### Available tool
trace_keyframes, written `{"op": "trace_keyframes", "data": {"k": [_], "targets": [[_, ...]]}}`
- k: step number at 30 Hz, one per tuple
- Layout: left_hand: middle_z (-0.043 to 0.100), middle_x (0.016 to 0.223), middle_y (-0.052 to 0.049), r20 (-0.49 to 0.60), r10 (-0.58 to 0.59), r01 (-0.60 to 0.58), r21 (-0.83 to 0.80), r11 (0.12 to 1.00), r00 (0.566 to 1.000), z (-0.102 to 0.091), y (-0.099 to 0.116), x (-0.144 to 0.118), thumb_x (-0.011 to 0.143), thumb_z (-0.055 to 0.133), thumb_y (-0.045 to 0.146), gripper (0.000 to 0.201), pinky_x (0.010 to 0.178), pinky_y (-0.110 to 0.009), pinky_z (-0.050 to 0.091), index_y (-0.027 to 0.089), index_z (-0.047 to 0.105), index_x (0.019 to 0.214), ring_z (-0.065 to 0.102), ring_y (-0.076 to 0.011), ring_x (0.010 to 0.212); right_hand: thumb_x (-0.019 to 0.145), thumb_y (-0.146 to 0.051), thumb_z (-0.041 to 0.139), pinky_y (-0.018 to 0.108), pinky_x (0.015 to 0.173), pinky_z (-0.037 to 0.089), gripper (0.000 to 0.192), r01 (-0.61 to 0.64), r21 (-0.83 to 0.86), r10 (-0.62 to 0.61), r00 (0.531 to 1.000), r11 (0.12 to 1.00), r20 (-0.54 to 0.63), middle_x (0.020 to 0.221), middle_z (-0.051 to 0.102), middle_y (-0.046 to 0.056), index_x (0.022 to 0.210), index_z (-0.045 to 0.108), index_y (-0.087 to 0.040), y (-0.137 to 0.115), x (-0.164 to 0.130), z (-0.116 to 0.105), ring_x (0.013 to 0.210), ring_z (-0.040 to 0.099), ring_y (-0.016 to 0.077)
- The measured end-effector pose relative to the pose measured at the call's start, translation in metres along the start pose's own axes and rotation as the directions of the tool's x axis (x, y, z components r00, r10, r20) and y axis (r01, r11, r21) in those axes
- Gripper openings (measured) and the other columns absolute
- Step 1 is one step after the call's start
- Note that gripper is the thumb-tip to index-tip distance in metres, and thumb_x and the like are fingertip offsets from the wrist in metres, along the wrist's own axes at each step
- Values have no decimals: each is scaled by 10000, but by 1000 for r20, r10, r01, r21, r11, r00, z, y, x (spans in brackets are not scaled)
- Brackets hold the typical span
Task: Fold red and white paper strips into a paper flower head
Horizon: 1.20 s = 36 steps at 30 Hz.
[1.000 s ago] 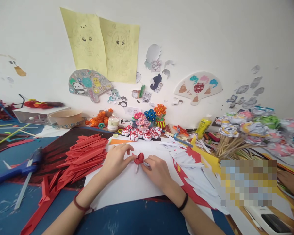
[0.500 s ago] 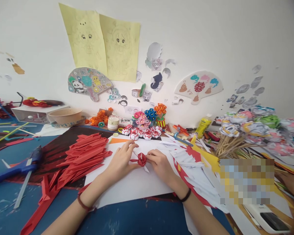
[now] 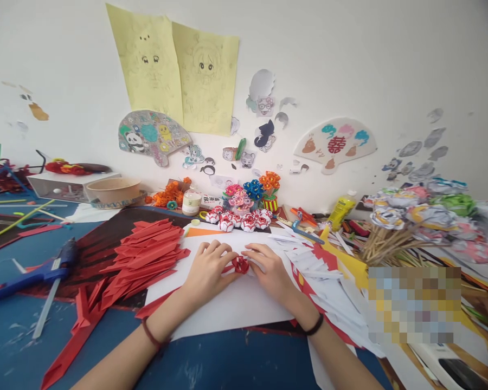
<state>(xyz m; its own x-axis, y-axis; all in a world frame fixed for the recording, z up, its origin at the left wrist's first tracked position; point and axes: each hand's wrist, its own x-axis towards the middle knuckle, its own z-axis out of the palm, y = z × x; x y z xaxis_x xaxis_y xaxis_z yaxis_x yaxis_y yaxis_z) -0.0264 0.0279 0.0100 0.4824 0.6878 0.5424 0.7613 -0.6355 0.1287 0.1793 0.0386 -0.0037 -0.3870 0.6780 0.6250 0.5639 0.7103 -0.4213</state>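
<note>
- At your far left, a blue glue gun lies on the blue tabletop, a pale stick slanting toward you from it.
- Behind it, near the wall, a beige bowl sits beside a white box.
- Next comes a heap of folded red paper strips, spread over a dark mat.
- Your left hand, with a dark red band at the wrist, curves in from the left, thumb and fingers pinching the near side of a small red folded-paper piece.
- That red folded-paper piece is between your two hands, above a large white sheet; your fingers partly hide it.
- Directly behind are red-and-white paper flowers, in a cluster.
- Your right hand, a black band at its wrist, grasps the same piece with bent fingers from the right.
- Right of that hand, folded white paper strips lie overlapping.
- Farther right, a yellow bottle stands tilted, near paper flowers on sticks.
</note>
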Motion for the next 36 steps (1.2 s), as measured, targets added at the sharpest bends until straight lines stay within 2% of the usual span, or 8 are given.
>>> {"op": "trace_keyframes", "data": {"k": [6,10,16,21,24,26,29,36], "targets": [[635,904,-55,-23,-121,122,62,991,992,4,2,-2,861,620,400,204,772,-364,343,199,597,880,535,-236,885,827,-216,639,382,900,512,343,-89,42,88,996,995,4,1140,601,84,1169,635,-247,-15,2,-4,1044,583,238],[650,867,-56,15,-259,260,-36,965,966,5,-1,-2,827,651,419,234,736,-342,373,194,603,868,566,-239,844,835,-311,684,337,803,530,346,-186,97,179,981,978,71,1077,618,66,1170,619,-248,-12,0,4,899,617,207],[698,757,9,321,-346,462,-436,772,882,2,-6,3,819,617,459,357,621,-272,430,215,625,1080,623,-178,670,866,-181,604,323,807,513,265,-239,85,238,971,967,16,1052,655,58,1126,627,-226,2,-1,7,899,631,196],[746,820,14,351,-241,414,-588,695,905,5,-2,2,808,607,301,277,656,-256,475,226,607,1075,663,-163,704,851,-240,601,320,700,492,135,-415,-98,404,908,905,-110,892,704,64,923,706,-196,17,0,-7,738,647,197],[744,857,19,340,-195,363,-551,751,920,6,0,1,815,567,228,241,661,-253,469,238,613,1051,664,-160,728,830,-442,627,301,598,444,234,-522,-187,509,853,832,-116,754,711,32,852,726,-231,11,3,-19,624,630,190],[730,872,20,302,-201,330,-477,815,932,5,1,-1,822,548,199,252,670,-259,460,244,608,1063,654,-160,732,770,-560,652,286,577,423,341,-544,-208,555,832,813,-7,737,710,14,891,725,-249,1,5,-24,663,646,204],[703,923,3,241,-204,280,-341,898,949,7,0,-3,836,542,177,247,709,-275,450,245,599,1066,640,-172,789,695,-533,729,294,673,441,396,-442,-211,480,856,872,190,888,715,-3,1006,706,-290,-13,5,-24,838,646,229],[628,1036,-36,86,-13,27,-159,987,996,2,3,-1,900,551,197,196,827,-344,394,235,553,1092,573,-202,937,699,-141,673,350,856,454,484,-295,4,281,914,956,293,1064,666,53,1171,639,-243,-13,3,-12,1006,583,248]]}}
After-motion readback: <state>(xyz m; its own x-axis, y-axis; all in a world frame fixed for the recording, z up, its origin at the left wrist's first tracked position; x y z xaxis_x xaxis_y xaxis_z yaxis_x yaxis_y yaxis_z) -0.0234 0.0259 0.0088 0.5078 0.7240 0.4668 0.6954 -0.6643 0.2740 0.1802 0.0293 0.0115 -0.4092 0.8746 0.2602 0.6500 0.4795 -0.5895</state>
